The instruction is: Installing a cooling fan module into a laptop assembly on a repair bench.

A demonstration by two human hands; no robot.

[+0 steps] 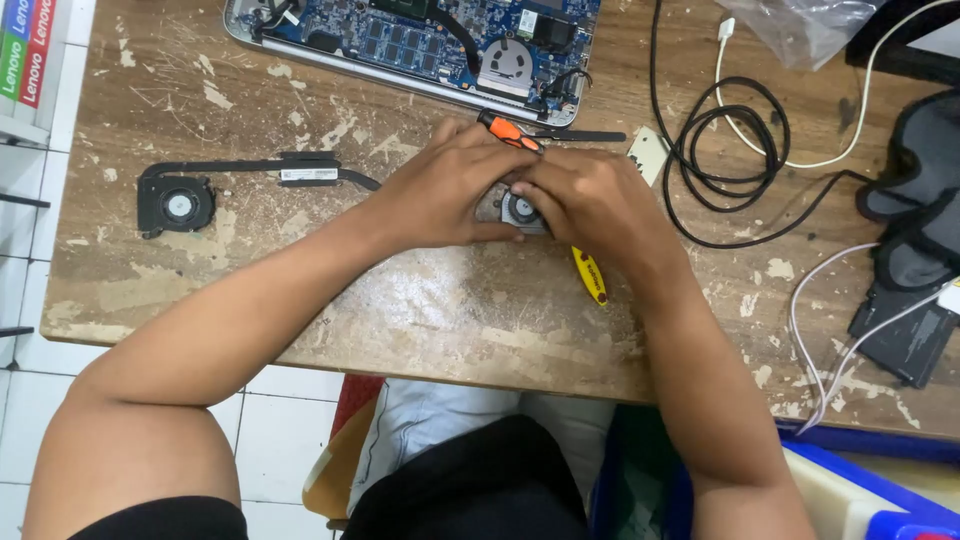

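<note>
The small fan (520, 212) is mostly covered by the left hand (445, 190) and right hand (590, 200), so the grip on it cannot be made out. The laptop (420, 45) is cut off by the far edge. The yellow tool (590, 275) is partly hidden under the right wrist.

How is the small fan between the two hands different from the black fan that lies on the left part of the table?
The small fan is gripped by the left hand and the right hand, which hide most of it; the black fan lies untouched and in full view. The black fan has a long black heat pipe joined to it; no pipe shows on the small fan. The small fan looks greyer. Both are round laptop fans on the worn wooden table.
</note>
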